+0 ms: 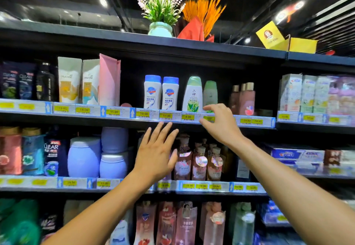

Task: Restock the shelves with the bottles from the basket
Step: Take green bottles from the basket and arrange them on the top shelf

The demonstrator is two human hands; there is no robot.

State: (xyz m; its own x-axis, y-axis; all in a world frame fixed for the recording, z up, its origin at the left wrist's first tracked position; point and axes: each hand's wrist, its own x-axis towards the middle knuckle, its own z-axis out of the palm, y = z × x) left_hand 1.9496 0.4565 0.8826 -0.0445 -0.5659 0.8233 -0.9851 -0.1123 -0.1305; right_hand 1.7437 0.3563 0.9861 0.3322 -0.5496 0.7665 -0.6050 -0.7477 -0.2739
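left hand [155, 156] is spread wide and empty, just below the shelf's price rail [115, 112]. right hand [221, 125], fingers loosely apart, holds nothing; a green bottle [210, 92] stands upright just above it.

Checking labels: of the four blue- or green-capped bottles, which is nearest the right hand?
The all-green bottle, rightmost of the four, alone lacking a white body; the right hand hovers at its base.

Black shelves [192, 49] with upright bottles [170, 93].
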